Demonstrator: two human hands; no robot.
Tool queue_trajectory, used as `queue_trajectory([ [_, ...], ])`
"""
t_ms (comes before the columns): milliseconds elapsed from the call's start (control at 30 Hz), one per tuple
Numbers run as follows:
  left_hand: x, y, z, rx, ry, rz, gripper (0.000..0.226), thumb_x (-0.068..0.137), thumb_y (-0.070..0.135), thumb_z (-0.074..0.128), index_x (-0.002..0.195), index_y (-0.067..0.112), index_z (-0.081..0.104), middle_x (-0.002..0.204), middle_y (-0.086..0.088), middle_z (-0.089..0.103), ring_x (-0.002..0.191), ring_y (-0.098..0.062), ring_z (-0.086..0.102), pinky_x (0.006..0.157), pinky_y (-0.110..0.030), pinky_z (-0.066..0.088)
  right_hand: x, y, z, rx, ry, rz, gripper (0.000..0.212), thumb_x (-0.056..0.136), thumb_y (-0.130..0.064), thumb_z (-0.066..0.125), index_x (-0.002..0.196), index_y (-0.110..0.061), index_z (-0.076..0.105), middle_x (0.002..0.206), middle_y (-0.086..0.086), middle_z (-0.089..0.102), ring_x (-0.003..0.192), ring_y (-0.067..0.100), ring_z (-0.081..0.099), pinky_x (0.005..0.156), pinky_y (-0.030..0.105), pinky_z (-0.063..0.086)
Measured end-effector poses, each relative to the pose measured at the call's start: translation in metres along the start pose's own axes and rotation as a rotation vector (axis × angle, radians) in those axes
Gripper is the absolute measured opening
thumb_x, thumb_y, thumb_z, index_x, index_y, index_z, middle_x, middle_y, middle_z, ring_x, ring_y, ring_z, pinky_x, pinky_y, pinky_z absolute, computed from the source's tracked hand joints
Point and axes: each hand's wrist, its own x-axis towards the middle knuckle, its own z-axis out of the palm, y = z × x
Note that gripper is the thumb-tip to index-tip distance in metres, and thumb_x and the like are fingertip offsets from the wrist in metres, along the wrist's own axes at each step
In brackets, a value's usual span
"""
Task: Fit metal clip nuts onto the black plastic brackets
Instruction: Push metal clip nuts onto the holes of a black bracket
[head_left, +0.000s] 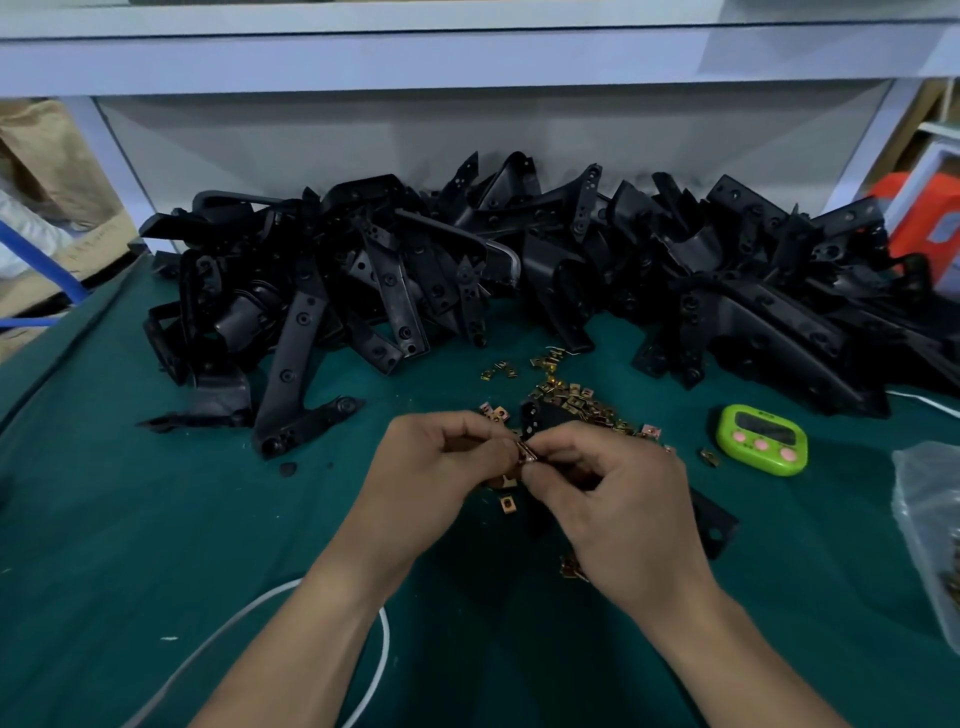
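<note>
A green-covered table (156, 519) lies under the right hand (613, 499) — beyond it stands a pale shelf unit (363, 62), dimly lit, brown cardboard (88, 244) far to its left.

A green timer (762, 440) and a white cable (387, 649) lie on the teal mat (130, 519). Far right stands perhaps an orange box (919, 208).

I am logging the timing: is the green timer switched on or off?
Cannot tell. The green timer shows a dark display, and no digits are readable from this view.
</note>
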Motion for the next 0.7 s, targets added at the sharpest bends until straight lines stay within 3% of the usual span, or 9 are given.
queue_trajectory([
  [100,-0.001,0.002,0.000,0.147,-0.004,0.053,0.004,0.079,0.028,0.081,0.080,0.025,0.079,0.078,-0.001,0.077,0.075,-0.019,0.072,0.077,-0.036,0.058,0.000,-0.001,0.000,0.002,-0.019,0.026,0.018,0.087,-0.016,0.078,0.090,-0.034,0.077,0.081,-0.020,0.075,0.076,0.006,0.073,0.064,0.024,0.057],
  [167,-0.002,0.001,0.001,0.199,-0.003,0.038,0.013,0.075,0.039,0.079,0.080,0.027,0.079,0.077,0.000,0.076,0.078,-0.025,0.073,0.077,-0.043,0.059,-0.001,-0.001,0.000,-0.033,-0.020,0.024,0.019,0.087,-0.018,0.078,0.091,-0.036,0.076,0.080,-0.022,0.074,0.075,0.005,0.073,0.065,0.030,0.058],
  [233,-0.002,0.001,0.002,0.172,-0.009,0.012,0.007,0.079,0.033,0.081,0.080,0.026,0.080,0.077,-0.001,0.077,0.082,-0.027,0.074,0.081,-0.043,0.059,-0.002,-0.003,0.000,-0.054,0.007,0.020,0.021,0.085,-0.019,0.078,0.091,-0.039,0.076,0.078,-0.023,0.074,0.072,0.004,0.072,0.063,0.033,0.058],
  [333,-0.001,-0.001,-0.001,0.068,-0.045,-0.015,0.008,0.084,0.012,0.081,0.083,0.020,0.083,0.081,-0.007,0.078,0.080,-0.022,0.075,0.076,-0.030,0.060,-0.002,-0.004,0.001,-0.006,0.041,0.041,0.024,0.083,-0.015,0.082,0.087,-0.038,0.077,0.076,-0.024,0.074,0.071,0.003,0.073,0.063,0.028,0.058],
  [400,-0.001,-0.001,-0.004,0.002,-0.056,-0.023,0.007,0.082,0.009,0.081,0.084,0.015,0.083,0.082,-0.011,0.078,0.076,-0.017,0.072,0.073,-0.022,0.057,-0.002,-0.006,0.002,0.047,0.041,0.066,0.027,0.082,-0.012,0.084,0.085,-0.038,0.077,0.074,-0.022,0.074,0.068,0.003,0.072,0.061,0.019,0.056],
  [500,-0.003,0.002,-0.004,-0.046,-0.045,-0.017,0.008,0.075,0.012,0.083,0.083,0.012,0.083,0.082,-0.012,0.078,0.075,-0.015,0.071,0.072,-0.021,0.056,-0.001,-0.008,0.002,0.103,0.032,0.123,0.028,0.080,-0.011,0.084,0.083,-0.038,0.077,0.071,-0.017,0.075,0.061,0.005,0.071,0.057,0.017,0.054],
  [600,-0.004,0.008,-0.004,0.118,0.022,0.071,0.020,0.076,0.007,0.086,0.081,0.027,0.082,0.078,-0.001,0.079,0.076,-0.014,0.075,0.075,-0.026,0.060,0.000,-0.011,-0.001,0.131,-0.027,0.142,0.021,0.083,-0.010,0.080,0.083,-0.031,0.079,0.073,-0.013,0.076,0.062,0.007,0.071,0.057,0.018,0.053],
  [700,-0.007,0.014,-0.007,0.369,0.043,0.132,0.035,0.074,0.011,0.088,0.078,0.044,0.080,0.076,0.016,0.077,0.076,-0.005,0.073,0.073,-0.021,0.058,0.001,-0.010,-0.004,0.151,-0.128,0.150,0.021,0.085,-0.006,0.076,0.084,-0.027,0.079,0.072,-0.006,0.076,0.062,0.011,0.070,0.058,0.023,0.054],
])
